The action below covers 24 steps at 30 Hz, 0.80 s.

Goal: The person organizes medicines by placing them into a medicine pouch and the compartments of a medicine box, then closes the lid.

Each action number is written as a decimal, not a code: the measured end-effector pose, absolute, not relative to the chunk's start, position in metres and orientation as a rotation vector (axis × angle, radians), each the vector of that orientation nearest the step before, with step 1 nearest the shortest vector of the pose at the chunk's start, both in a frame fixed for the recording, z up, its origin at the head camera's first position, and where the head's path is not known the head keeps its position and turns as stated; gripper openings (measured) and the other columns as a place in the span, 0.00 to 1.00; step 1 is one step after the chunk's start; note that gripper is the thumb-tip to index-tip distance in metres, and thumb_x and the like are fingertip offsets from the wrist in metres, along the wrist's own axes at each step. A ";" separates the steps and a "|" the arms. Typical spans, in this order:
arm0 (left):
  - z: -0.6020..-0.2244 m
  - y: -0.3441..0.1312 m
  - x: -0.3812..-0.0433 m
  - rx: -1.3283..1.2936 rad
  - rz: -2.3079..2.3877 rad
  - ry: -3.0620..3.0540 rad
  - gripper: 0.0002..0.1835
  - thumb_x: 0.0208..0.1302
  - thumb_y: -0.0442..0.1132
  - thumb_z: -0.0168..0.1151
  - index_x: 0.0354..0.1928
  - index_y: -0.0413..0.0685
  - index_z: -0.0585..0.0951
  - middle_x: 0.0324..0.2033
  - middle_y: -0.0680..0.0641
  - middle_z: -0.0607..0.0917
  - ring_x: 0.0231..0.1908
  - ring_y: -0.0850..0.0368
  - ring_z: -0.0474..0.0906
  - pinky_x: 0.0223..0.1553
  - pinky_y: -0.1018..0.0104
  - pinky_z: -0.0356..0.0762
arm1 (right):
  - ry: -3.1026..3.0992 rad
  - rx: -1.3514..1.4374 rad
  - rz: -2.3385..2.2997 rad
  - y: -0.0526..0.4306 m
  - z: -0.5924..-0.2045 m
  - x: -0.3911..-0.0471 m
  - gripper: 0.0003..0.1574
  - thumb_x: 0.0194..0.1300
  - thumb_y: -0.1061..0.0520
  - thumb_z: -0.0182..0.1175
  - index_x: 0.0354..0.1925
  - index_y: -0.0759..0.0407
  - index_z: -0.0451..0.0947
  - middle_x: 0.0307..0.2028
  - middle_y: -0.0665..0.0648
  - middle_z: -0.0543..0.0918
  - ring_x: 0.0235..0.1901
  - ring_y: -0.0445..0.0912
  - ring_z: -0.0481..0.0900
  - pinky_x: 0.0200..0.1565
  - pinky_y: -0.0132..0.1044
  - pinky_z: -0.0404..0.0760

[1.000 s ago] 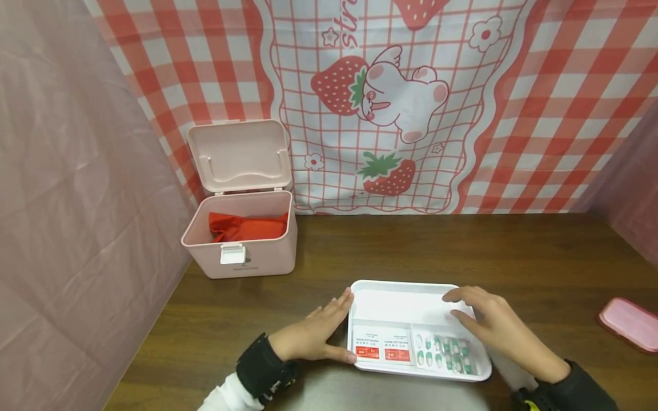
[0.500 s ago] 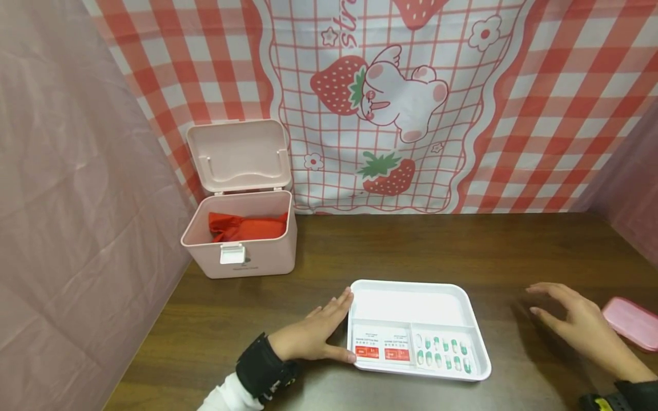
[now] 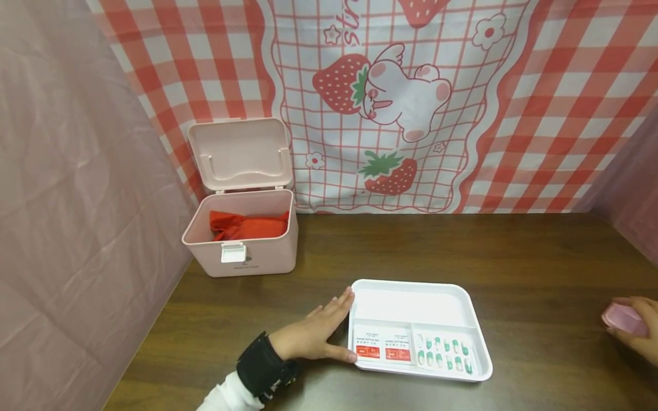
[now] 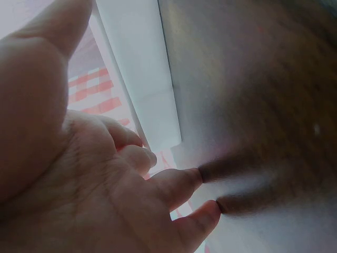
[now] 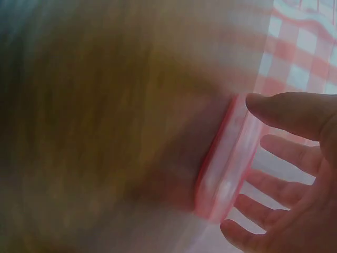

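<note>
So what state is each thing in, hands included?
Pink box: lid raised
Latch: unfastened
Red bundle: inside pink box
White tray: uncovered
Packets: in tray, near left
Capsules: in tray, near right
Pink case: looks closed
Left hand: against tray
Right hand: holding pink case

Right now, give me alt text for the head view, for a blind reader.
A person's left hand rests against a white divided tray holding packets and capsules, while the right hand holds a pink case at far right. Farther left, an open pink box contains something red.
</note>
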<state>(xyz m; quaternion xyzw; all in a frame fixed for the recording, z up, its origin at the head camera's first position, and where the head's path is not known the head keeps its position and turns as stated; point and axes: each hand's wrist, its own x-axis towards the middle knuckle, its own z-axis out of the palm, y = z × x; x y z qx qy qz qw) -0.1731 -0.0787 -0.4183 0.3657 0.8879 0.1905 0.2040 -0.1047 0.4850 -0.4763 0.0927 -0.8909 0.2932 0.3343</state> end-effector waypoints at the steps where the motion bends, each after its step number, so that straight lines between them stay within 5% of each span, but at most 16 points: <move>1: -0.418 -0.079 -0.173 1.022 0.532 2.476 0.56 0.52 0.64 0.58 0.71 0.48 0.38 0.71 0.50 0.35 0.69 0.44 0.44 0.66 0.43 0.49 | -2.341 0.228 0.775 0.492 -0.481 -0.104 0.48 0.43 0.68 0.62 0.47 0.17 0.59 0.41 0.17 0.57 0.41 0.17 0.52 0.36 0.12 0.50; 6: -0.417 -0.078 -0.173 1.031 0.534 2.476 0.56 0.52 0.63 0.58 0.71 0.47 0.38 0.71 0.48 0.36 0.69 0.43 0.44 0.65 0.43 0.49 | -2.375 0.154 0.917 0.525 -0.508 -0.105 0.49 0.48 0.66 0.63 0.50 0.17 0.55 0.38 0.18 0.58 0.35 0.15 0.55 0.32 0.11 0.53; 14: -0.417 -0.079 -0.172 1.028 0.534 2.480 0.56 0.52 0.64 0.59 0.71 0.48 0.39 0.71 0.49 0.36 0.70 0.45 0.44 0.66 0.44 0.48 | -2.373 0.129 1.087 0.548 -0.524 -0.109 0.57 0.35 0.77 0.64 0.48 0.21 0.60 0.32 0.18 0.63 0.30 0.17 0.63 0.25 0.13 0.61; 24: -0.417 -0.079 -0.173 1.023 0.524 2.487 0.56 0.52 0.64 0.59 0.71 0.49 0.39 0.71 0.50 0.37 0.70 0.45 0.44 0.66 0.44 0.49 | -2.444 -0.037 0.880 0.533 -0.510 -0.104 0.57 0.39 0.65 0.70 0.51 0.15 0.52 0.36 0.17 0.56 0.34 0.14 0.54 0.27 0.14 0.56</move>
